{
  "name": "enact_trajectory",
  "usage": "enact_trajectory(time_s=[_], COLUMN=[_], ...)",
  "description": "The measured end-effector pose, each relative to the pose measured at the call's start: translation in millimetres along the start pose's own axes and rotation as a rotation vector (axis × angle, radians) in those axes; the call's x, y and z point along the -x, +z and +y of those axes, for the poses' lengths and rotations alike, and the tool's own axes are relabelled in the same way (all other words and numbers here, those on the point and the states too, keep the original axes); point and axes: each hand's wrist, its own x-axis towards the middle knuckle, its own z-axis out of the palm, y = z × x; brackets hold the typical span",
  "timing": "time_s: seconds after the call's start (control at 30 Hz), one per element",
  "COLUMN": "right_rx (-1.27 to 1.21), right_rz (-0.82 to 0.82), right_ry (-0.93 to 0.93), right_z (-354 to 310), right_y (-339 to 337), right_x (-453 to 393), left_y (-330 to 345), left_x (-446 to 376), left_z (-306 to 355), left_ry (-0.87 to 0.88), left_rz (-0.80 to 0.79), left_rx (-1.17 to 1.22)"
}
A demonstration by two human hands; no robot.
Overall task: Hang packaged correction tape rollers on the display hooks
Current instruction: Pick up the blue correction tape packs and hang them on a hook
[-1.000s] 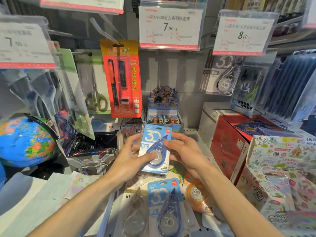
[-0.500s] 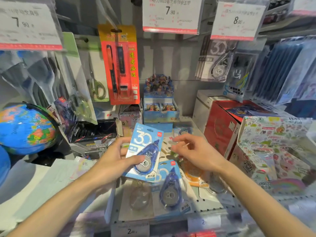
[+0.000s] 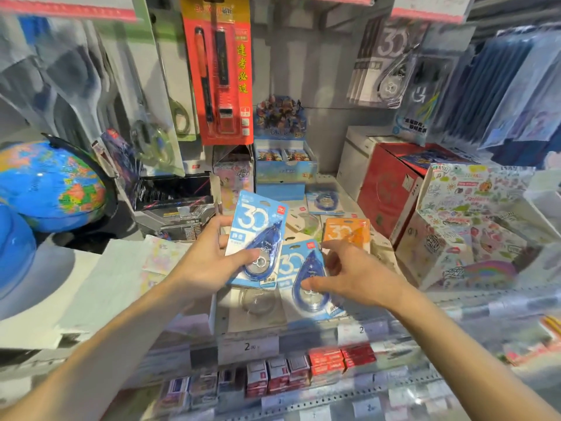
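Presently: left hand (image 3: 209, 262) grips glossy blue carded roller (image 3: 258, 238).
Right hand (image 3: 352, 278), fingers loosely spread, touches a second teardrop pack (image 3: 306, 281) just right.

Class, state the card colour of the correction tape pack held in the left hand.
Light blue with white numerals, on the pack in the left hand; head view.

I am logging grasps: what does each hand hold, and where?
Left hand grips the blue tape pack at its lower left edge. Right hand holds nothing.

Wall: a pale grey back panel (image 3: 328, 68) stood behind the goods.
Shelf: a white perforated shelf (image 3: 326, 179) ran below it.
Light: bright, even.
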Motion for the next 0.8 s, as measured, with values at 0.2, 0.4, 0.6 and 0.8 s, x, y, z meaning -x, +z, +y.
enact_trajectory(time_s=[0.2, 0.4, 0.6, 0.8], right_rx=[0.094, 0.011, -0.433, -0.725], right_rz=[-0.057, -0.091, 0.051, 0.184], right_ry=[0.175, 0.201, 0.198, 0.058], right_z=[-10, -5, 4, 0], right_y=[-3, -9, -12, -14], right_x=[-1, 3, 5, 5], left_y=[-2, -2, -3, 2], left_x=[5, 7, 5, 8], left_z=[1, 0, -5, -7], left_ry=[0.003, 0.003, 0.012, 0.082], left_rz=[-0.01, -0.011, 0.005, 0.058], left_rx=[0.018, 0.029, 0.061, 0.127])
